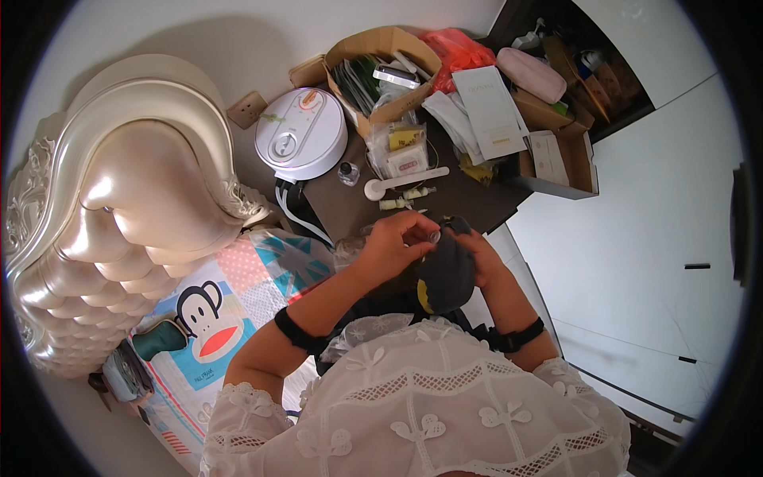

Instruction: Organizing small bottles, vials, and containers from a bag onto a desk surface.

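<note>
My right hand grips a dark grey shoe-like item with yellow parts, in front of my body; its exact kind is unclear. Between the thumb and fingertips of my left hand is a small clear round object, held close against the dark item. Just beyond the hands, on the dark tabletop, lie small vials with pale yellow contents and a white spoon-shaped tool. A small clear bottle with a dark cap stands farther left.
A white round appliance and an open cardboard box stand towards the back. White flat boxes and a red plastic bag are at the right. A bed with a tufted headboard lies left, white cabinet doors right.
</note>
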The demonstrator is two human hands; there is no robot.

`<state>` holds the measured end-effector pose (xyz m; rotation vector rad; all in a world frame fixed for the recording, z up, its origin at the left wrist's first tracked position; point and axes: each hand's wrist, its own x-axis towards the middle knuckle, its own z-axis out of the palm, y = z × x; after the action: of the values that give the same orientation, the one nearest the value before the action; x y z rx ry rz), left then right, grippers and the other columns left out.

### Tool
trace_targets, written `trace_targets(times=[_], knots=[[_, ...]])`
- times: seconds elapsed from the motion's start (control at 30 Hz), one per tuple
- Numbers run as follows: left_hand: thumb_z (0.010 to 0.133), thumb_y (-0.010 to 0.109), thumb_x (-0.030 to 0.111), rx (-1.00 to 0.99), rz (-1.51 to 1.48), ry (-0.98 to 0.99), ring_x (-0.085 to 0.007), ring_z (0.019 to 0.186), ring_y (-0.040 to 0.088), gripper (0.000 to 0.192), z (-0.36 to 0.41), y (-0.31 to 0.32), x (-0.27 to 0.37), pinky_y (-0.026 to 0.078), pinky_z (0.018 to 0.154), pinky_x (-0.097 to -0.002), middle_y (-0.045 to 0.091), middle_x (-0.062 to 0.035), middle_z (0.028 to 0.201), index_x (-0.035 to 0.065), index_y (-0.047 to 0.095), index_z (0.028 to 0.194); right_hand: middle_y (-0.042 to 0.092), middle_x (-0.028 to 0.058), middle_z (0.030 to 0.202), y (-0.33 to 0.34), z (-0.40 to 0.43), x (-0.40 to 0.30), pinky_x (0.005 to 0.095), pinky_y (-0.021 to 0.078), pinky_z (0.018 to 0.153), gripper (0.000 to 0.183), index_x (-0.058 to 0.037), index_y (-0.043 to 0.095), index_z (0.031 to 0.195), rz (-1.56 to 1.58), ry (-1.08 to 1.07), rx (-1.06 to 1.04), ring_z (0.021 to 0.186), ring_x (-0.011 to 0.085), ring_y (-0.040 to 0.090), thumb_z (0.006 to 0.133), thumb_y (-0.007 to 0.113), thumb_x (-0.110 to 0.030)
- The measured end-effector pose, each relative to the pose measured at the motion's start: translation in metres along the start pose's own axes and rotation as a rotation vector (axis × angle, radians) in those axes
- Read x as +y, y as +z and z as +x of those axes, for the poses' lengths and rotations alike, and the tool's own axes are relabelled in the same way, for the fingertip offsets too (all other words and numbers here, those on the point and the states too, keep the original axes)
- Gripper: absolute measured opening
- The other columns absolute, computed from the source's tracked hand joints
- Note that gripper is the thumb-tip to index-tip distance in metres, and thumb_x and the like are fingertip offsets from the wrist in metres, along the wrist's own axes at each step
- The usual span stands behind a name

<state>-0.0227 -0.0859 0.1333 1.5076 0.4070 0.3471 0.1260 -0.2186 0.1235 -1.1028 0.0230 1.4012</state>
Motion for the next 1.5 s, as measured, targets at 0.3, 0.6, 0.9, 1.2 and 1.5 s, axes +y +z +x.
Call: trace_targets(times=[0.3,0.6,0.9,1.2,1.5], knots=[[0.066,0.074,0.002,0.062,0.634,0.187,-0.0220,0.082,0.062,0.025,0.002,-0.026,-0.006,0.052,0.075,-0.0310,0.060,-0.0041,0.089,0.0069,0.065,0.088,0.063,0.0083,0.090,-0.029,-0.005,-0.035,0.0315,0.0521,0.072,0.030,-0.0023,0.057,0.103,-0.046,-0.267,0.306,0.080,0.0198,0.062,0.078,0.068,-0.015],[0.058,0.074,0.015,-0.078,1.025,0.435,-0.0252,0.103,0.048,0.020,-0.008,0.003,-0.041,0.034,0.097,-0.0398,0.054,-0.0038,0.098,0.0123,0.067,0.077,0.062,0.0078,0.090,-0.021,-0.011,-0.023,0.0295,0.0515,0.070,0.029,-0.0016,0.058,0.101,-0.110,-0.278,0.317,0.078,0.0188,0.062,0.078,0.069,-0.016],[0.066,0.061,0.014,-0.039,1.169,0.494,-0.0221,0.095,0.048,0.007,0.009,0.013,-0.058,0.034,0.095,-0.0353,0.052,-0.0049,0.094,0.0097,0.064,0.070,0.062,0.0063,0.088,-0.017,-0.011,-0.019,0.0284,0.0505,0.070,0.030,-0.0020,0.059,0.102,-0.132,-0.298,0.338,0.076,0.0173,0.062,0.078,0.070,-0.017],[0.069,0.057,0.016,0.022,1.482,0.667,-0.0195,0.086,0.048,0.007,0.013,0.017,-0.072,0.036,0.085,-0.0309,0.048,-0.0034,0.085,0.0103,0.061,0.069,0.062,0.0059,0.087,-0.019,-0.009,-0.019,0.0284,0.0509,0.070,0.029,-0.0022,0.059,0.100,-0.105,-0.303,0.340,0.076,0.0168,0.062,0.078,0.071,-0.017],[0.069,0.055,0.020,-0.072,1.613,0.561,-0.0197,0.092,0.047,0.013,0.005,0.017,-0.081,0.033,0.089,-0.0297,0.049,-0.0035,0.086,0.0124,0.064,0.072,0.062,0.0061,0.087,-0.019,-0.005,-0.018,0.0284,0.0509,0.069,0.028,-0.0019,0.059,0.100,-0.092,-0.292,0.320,0.075,0.0169,0.062,0.078,0.070,-0.016]])
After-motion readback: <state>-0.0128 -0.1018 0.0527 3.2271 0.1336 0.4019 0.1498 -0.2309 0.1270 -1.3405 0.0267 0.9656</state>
